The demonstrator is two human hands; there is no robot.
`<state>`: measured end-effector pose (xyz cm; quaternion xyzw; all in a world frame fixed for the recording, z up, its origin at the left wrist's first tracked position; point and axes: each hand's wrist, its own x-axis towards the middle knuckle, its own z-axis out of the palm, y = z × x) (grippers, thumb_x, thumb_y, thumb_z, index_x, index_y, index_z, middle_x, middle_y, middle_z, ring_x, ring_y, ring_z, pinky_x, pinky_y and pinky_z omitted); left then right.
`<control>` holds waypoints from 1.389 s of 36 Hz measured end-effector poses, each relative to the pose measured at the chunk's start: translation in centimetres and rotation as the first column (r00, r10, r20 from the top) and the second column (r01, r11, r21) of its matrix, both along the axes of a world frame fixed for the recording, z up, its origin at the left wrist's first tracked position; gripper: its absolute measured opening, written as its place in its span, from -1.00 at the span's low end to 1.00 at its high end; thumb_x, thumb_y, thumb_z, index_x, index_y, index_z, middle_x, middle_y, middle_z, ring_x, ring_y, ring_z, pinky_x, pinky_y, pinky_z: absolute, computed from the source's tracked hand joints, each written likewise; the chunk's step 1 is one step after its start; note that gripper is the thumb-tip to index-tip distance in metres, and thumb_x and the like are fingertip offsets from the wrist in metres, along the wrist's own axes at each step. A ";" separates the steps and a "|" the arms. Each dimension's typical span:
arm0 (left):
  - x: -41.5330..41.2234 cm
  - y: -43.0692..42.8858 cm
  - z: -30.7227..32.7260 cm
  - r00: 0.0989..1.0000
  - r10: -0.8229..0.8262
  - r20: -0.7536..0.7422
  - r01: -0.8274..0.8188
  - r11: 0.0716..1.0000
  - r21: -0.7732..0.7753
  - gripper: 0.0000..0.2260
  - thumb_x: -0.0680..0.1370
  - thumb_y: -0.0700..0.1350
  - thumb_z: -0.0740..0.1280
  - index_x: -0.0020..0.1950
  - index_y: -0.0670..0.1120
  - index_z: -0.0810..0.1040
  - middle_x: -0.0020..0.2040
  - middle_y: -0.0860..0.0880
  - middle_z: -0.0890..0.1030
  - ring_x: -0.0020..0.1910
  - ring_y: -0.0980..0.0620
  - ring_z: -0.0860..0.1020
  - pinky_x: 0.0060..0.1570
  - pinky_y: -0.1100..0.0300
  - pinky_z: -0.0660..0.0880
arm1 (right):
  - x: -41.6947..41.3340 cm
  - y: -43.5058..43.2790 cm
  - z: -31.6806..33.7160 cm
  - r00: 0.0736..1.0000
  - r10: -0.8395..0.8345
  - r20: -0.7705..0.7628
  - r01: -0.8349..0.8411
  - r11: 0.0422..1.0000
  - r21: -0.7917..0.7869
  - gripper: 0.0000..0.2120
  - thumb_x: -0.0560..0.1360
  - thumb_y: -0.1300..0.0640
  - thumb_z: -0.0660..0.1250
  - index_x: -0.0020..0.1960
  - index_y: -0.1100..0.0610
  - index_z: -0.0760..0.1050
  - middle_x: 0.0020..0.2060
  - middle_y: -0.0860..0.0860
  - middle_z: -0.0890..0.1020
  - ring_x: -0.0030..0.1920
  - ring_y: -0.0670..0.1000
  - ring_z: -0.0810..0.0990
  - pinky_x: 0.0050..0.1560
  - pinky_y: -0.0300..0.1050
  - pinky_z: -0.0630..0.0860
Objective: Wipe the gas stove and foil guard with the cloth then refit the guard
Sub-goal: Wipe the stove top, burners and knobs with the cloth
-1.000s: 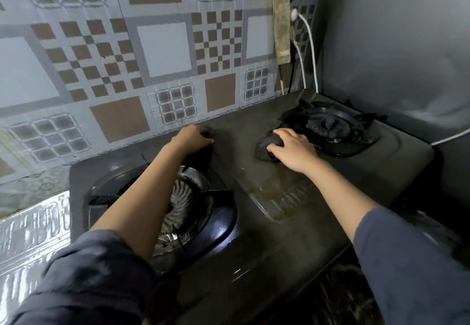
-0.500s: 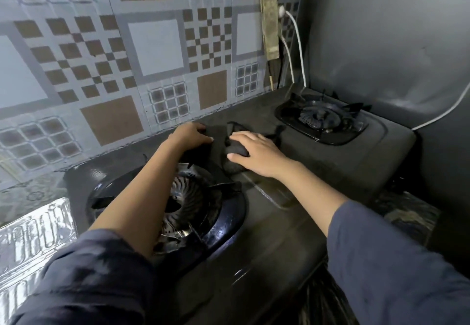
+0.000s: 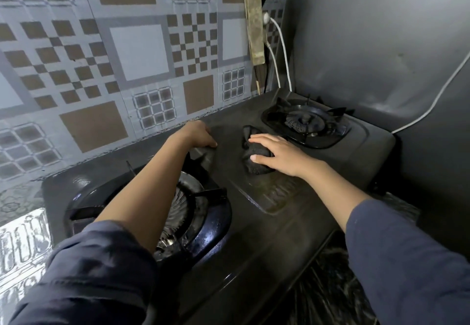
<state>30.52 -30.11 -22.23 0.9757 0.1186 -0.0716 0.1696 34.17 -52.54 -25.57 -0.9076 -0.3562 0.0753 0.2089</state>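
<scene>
A: Start big. Your stove [image 3: 292, 223] lies long from the near-left burner [image 3: 183, 212] to the far-right burner [image 3: 305, 121], along the tiled wall [image 3: 101, 57].

B: And the foil guard [image 3: 20, 248]?

A: It sits at the stove's left end, crinkled; I'd judge it light and easily dented, so hold it by an edge.

B: The cloth [image 3: 254, 157]?

A: It's bunched between the burners, soft, with no clear long axis. Your right hand [image 3: 282, 154] presses flat on it, fingers together, thumb at its near side. Your left hand [image 3: 197, 135] is curled at the pan support's back; what it pinches, I cannot tell.
</scene>
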 end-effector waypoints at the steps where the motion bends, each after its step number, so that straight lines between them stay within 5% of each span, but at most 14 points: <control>1: 0.2 -0.4 0.0 1.000 -0.008 0.001 0.008 1.000 -0.002 -0.67 0.49 -0.03 0.34 0.14 -0.23 0.58 0.13 -0.18 0.59 0.12 -0.14 0.52 0.06 0.11 0.42 | 0.1 -0.1 0.0 1.000 -0.025 0.002 0.025 1.000 -0.002 -0.49 0.52 -0.16 0.19 0.43 -0.09 0.20 0.45 -0.17 0.21 0.45 -0.04 0.15 0.41 0.00 0.17; 5: 0.6 -1.7 -0.5 0.999 -0.028 0.016 0.029 0.999 -0.030 -0.61 0.48 -0.02 0.35 0.21 -0.24 0.53 0.05 -0.14 0.56 0.04 -0.09 0.50 0.13 0.06 0.43 | 0.3 -0.9 0.0 0.992 -0.123 0.011 0.123 0.992 -0.003 -0.47 0.50 -0.20 0.19 0.43 -0.09 0.21 0.45 -0.15 0.24 0.43 0.02 0.20 0.38 0.01 0.20; 12: -0.4 -2.8 -1.1 0.992 -0.123 0.007 0.122 0.992 0.014 -0.55 0.57 0.00 0.22 0.42 -0.14 0.32 0.41 -0.15 0.37 0.37 -0.15 0.34 0.31 0.08 0.28 | -0.7 -3.3 -0.7 0.952 -0.301 0.051 0.298 0.953 0.064 -0.51 0.50 -0.19 0.18 0.39 -0.06 0.27 0.42 -0.14 0.29 0.38 0.08 0.27 0.37 0.04 0.22; 24: -3.3 -3.1 -1.5 0.960 -0.280 -0.029 0.280 0.960 0.021 -0.51 0.58 0.05 0.19 0.48 -0.05 0.21 0.54 -0.01 0.13 0.48 -0.06 0.19 0.44 0.10 0.11 | -3.9 -3.4 -1.7 0.877 -0.467 0.114 0.465 0.884 0.047 -0.48 0.51 -0.17 0.15 0.42 -0.01 0.24 0.44 -0.07 0.27 0.39 0.15 0.25 0.36 0.07 0.21; 34: -4.6 -2.5 -2.9 0.965 -0.261 0.015 0.261 0.965 -0.027 -0.52 0.59 0.05 0.17 0.49 -0.02 0.19 0.55 0.01 0.08 0.53 0.02 0.04 0.49 0.09 0.00 | -5.9 -0.9 -1.2 0.950 -0.307 0.062 0.306 0.952 0.030 -0.48 0.51 -0.14 0.17 0.42 -0.02 0.22 0.45 -0.10 0.23 0.42 0.09 0.20 0.40 0.04 0.17; 50: -4.6 -2.8 -2.6 0.973 -0.222 0.065 0.226 0.973 -0.050 -0.54 0.57 0.02 0.24 0.45 -0.03 0.30 0.53 0.00 0.16 0.49 -0.04 0.16 0.44 0.10 0.09 | -8.3 -3.4 -1.0 0.986 0.143 -0.085 -0.135 0.987 0.090 -0.52 0.50 0.03 0.30 0.38 -0.13 0.29 0.40 -0.23 0.28 0.43 -0.18 0.18 0.41 -0.20 0.09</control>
